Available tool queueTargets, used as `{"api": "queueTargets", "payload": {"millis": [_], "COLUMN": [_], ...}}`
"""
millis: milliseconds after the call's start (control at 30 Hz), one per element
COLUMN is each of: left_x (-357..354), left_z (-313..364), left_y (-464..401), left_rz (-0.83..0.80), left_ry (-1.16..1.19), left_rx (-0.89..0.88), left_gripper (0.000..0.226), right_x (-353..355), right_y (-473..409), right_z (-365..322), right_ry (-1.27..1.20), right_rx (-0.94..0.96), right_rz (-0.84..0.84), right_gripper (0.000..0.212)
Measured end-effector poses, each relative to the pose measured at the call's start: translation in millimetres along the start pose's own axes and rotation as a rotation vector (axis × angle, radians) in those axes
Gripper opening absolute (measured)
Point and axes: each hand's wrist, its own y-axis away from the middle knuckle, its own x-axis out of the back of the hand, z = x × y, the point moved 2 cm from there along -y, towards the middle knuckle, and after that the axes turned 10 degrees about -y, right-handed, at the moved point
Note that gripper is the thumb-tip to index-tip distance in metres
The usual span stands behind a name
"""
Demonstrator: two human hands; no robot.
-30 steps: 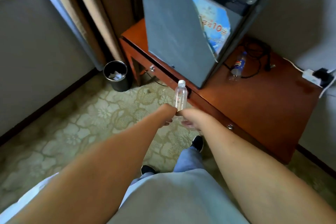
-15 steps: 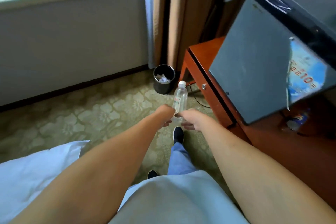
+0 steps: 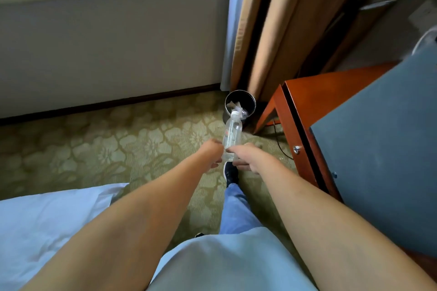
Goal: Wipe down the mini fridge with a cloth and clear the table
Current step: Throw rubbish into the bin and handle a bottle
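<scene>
Carpet (image 3: pixel 118 139), both hands grip bottle (image 3: pixel 233 134)

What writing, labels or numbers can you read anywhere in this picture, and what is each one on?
Nothing here can be read with confidence.
Clear plastic bottle, held by the left hand and right hand: a label with a red mark, too small and blurred to read.
Tan curtain: faint vertical marking along its edge, too blurred to read.
Mini fridge and bin: no text visible.
</scene>
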Motion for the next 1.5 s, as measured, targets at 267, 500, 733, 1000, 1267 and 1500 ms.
{"api": "queueTargets", "payload": {"millis": [267, 500, 733, 1000, 1267, 1500], "left_x": [4.4, 6.9, 5.4, 14.0, 22.6, 27.6], "left_z": [102.8, 157.6, 193.6, 240.8, 238.5, 220.7], "left_y": [-84.7, -157.5, -222.7, -274.7, -287.6, -270.4], "left_rz": [-0.045, -0.067, -0.102, -0.104, -0.107, -0.089], "left_ry": [0.044, 0.034, 0.038, -0.011, -0.033, -0.019], "left_rx": [0.075, 0.123, 0.179, 0.159, 0.196, 0.207], "left_gripper": [0.041, 0.041, 0.042, 0.053, 0.049, 0.048], "right_x": [50.2, 71.7, 83.2, 95.3, 80.7, 65.9], "right_y": [-98.8, -181.4, -251.5, -315.1, -333.4, -314.3], "right_z": [-87.1, -131.1, -160.0, -209.5, -216.4, -205.5], "right_ry": [-0.062, -0.094, -0.122, -0.107, -0.085, -0.066], "right_rx": [-0.104, -0.207, -0.304, -0.254, -0.237, -0.235], "right_rz": [-0.027, -0.01, -0.025, 0.092, 0.064, 0.042], "right_gripper": [0.021, 0.033, 0.037, 0.029, 0.044, 0.038]}}
